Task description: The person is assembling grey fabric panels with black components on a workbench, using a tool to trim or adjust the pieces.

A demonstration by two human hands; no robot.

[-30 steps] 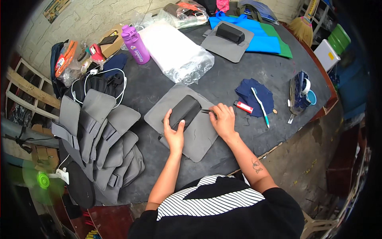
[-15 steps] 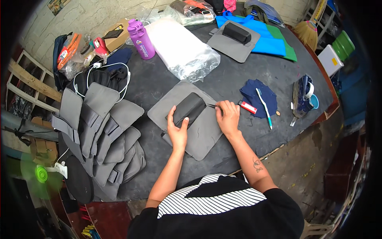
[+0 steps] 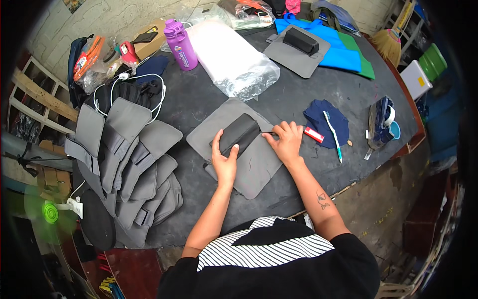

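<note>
Far left of the grey panel [image 3: 251,180] stands a small fan [image 3: 50,212] with a green hub, its blades blurred. Closer in, also left of the panel, a pile of grey padded pieces [image 3: 164,134] lies overlapped, with a white cable [image 3: 163,97] looped behind it. A purple bottle [image 3: 183,51] stands upright beyond the panel, to its left; a white plastic-wrapped pack [image 3: 224,55] lies directly beyond the panel.

The panel itself rests flat on the dark table [image 3: 199,209], bearing the work item — a long black block [image 3: 243,130] set aslant on its upper face. The left hand [image 3: 225,162] is over the panel's left part, thumb and fingers parted and braced on either side of the block's near end. The right hand [image 3: 286,142], at the panel's right edge, has its fingers pinched on a slim dark tool [image 3: 267,133] pointing at the block's far end; contact between tip and block cannot be determined.

Beyond the panel and to its right lies a second grey panel [image 3: 284,56] carrying a similar block [image 3: 301,41]. Right of the panel, a navy cloth [image 3: 314,113] lies with a red lighter [image 3: 313,134] at its edge and a toothbrush [image 3: 332,130] across it. Farther right sits a dark pouch [image 3: 378,127].
</note>
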